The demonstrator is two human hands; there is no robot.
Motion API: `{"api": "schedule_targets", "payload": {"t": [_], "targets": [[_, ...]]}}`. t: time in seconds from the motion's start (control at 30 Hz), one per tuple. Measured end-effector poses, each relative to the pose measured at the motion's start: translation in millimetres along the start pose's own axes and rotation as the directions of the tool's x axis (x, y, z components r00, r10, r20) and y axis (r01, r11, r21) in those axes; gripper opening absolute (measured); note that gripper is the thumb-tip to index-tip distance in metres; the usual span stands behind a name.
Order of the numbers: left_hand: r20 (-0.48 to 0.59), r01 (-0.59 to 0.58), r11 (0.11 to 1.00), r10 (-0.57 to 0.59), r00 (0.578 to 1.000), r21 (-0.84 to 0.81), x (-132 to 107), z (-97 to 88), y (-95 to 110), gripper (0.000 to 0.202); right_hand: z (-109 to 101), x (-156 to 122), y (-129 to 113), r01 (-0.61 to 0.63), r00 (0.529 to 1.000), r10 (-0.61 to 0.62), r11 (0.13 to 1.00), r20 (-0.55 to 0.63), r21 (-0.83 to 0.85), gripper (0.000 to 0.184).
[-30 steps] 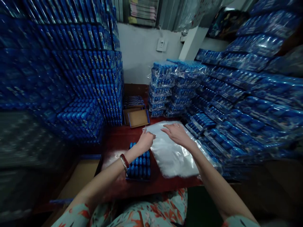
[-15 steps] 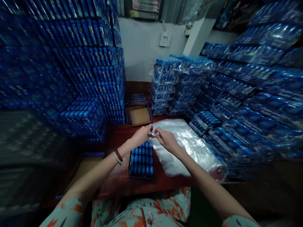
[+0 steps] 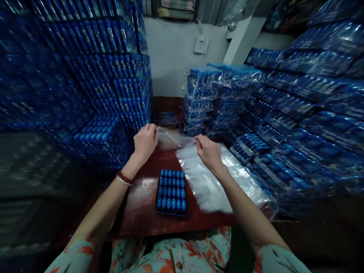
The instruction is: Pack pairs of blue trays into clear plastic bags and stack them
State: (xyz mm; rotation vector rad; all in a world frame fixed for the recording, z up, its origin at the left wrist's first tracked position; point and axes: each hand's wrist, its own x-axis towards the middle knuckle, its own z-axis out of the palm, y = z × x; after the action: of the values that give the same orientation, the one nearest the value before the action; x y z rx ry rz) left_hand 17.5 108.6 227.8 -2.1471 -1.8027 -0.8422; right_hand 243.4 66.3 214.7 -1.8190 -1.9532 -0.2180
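A clear plastic bag point(image 3: 175, 139) is stretched between my two hands above the table. My left hand point(image 3: 146, 141) is closed on one end of it, and my right hand point(image 3: 209, 152) pinches the other. Below and between my forearms, a tray of blue-capped bottles point(image 3: 171, 192) rests on the red table, its rounded tops facing up in rows. Beside it, partly under my right forearm, lies a flat pile of clear plastic bags point(image 3: 212, 189).
Tall stacks of blue packs point(image 3: 113, 72) rise on the left. Plastic-wrapped packs point(image 3: 200, 98) stand at the back, and more wrapped packs point(image 3: 307, 129) crowd the right side. A wall socket point(image 3: 201, 44) is on the white wall point(image 3: 170, 57) behind the dark red table point(image 3: 142, 197).
My hands were close together over the tray and have moved apart, the left one to the left and up. The bag is now spread between them.
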Motion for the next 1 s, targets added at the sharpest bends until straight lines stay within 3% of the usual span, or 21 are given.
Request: {"api": "schedule_targets", "payload": {"t": [0.07, 0.1, 0.13, 0.2, 0.27, 0.37, 0.43, 0.63, 0.77, 0.87, 1.0], "targets": [[-0.184, 0.091, 0.991, -0.109, 0.977, -0.101, -10.0, -2.4, -11.0, 0.028, 11.0, -5.1, -5.2, -0.010, 0.988, 0.039, 0.982, -0.153, 0.187, 0.028], [-0.185, 0.131, 0.979, -0.160, 0.970, -0.159, -18.9, 3.5, -16.3, 0.029, 23.1, -10.0, -6.0, -0.039, 0.982, 0.087, 0.962, -0.166, 0.270, 0.031], [-0.129, 0.171, 0.961, -0.202, 0.971, -0.217, -30.0, 14.4, -21.6, 0.028, 39.2, -16.0, -5.4, -0.086, 0.981, 0.138, 0.937, -0.134, 0.340, 0.033], [0.102, 0.257, 0.907, -0.237, 0.966, -0.334, -56.1, 47.6, -31.2, 0.024, 78.8, -30.3, -0.6, -0.217, 0.973, 0.231, 0.880, 0.019, 0.423, 0.037], [0.326, 0.355, 0.819, -0.219, 0.920, -0.451, -83.1, 86.5, -38.4, 0.019, 118.3, -45.7, 6.1, -0.335, 0.941, 0.278, 0.831, 0.192, 0.443, 0.042], [0.439, 0.412, 0.760, -0.186, 0.879, -0.503, -117.2, 130.8, -41.7, 0.016, 156.7, -66.5, 12.0, -0.405, 0.904, 0.278, 0.798, 0.325, 0.445, 0.043], [0.469, 0.434, 0.742, -0.182, 0.864, -0.511, -135.0, 144.3, -38.9, 0.014, 165.5, -77.6, 11.2, -0.404, 0.904, 0.255, 0.774, 0.344, 0.487, 0.041], [0.476, 0.488, 0.675, -0.225, 0.850, -0.553, -190.4, 136.4, -26.1, 0.018, 163.4, -109.3, -4.1, -0.387, 0.921, 0.234, 0.624, 0.310, 0.679, 0.039], [0.420, 0.573, 0.536, -0.391, 0.819, -0.620, -227.1, 121.9, -26.3, 0.021, 164.0, -130.1, -14.8, -0.349, 0.937, 0.229, 0.611, 0.264, 0.711, 0.036], [0.385, 0.590, 0.503, -0.458, 0.802, -0.631, -233.8, 113.7, -33.4, 0.021, 165.1, -134.3, -16.4, -0.319, 0.948, 0.200, 0.629, 0.249, 0.709, 0.036], [0.377, 0.592, 0.502, -0.469, 0.799, -0.630, -222.7, 113.0, -43.2, 0.020, 167.1, -124.9, -10.6, -0.334, 0.939, 0.183, 0.696, 0.293, 0.636, 0.035]]}}
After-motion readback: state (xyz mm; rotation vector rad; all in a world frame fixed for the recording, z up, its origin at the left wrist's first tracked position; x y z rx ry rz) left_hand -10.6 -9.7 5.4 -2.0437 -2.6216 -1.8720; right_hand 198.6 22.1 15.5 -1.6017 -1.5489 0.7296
